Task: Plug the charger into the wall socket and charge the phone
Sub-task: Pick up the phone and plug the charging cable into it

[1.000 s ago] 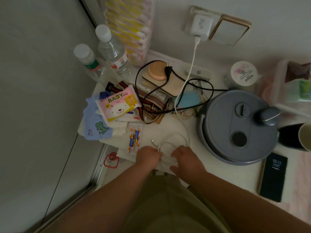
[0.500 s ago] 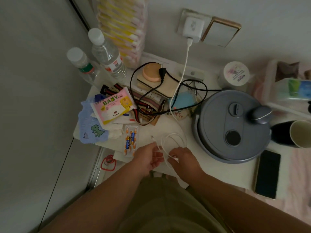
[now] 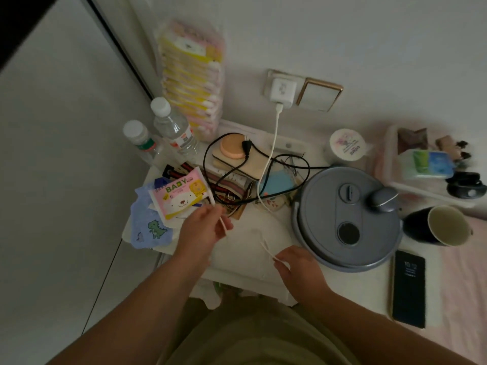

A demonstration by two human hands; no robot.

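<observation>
Cable [image 3: 271,159] stretches between my hands: left hand [image 3: 203,227] and right hand [image 3: 297,267] each pinch it; phone [image 3: 408,288] lies right.

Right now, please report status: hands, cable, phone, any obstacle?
Left hand and right hand each pinch the white cable. Charger sits in wall socket. Phone lies unconnected by the grey pot. Black cord crosses the cable.
</observation>
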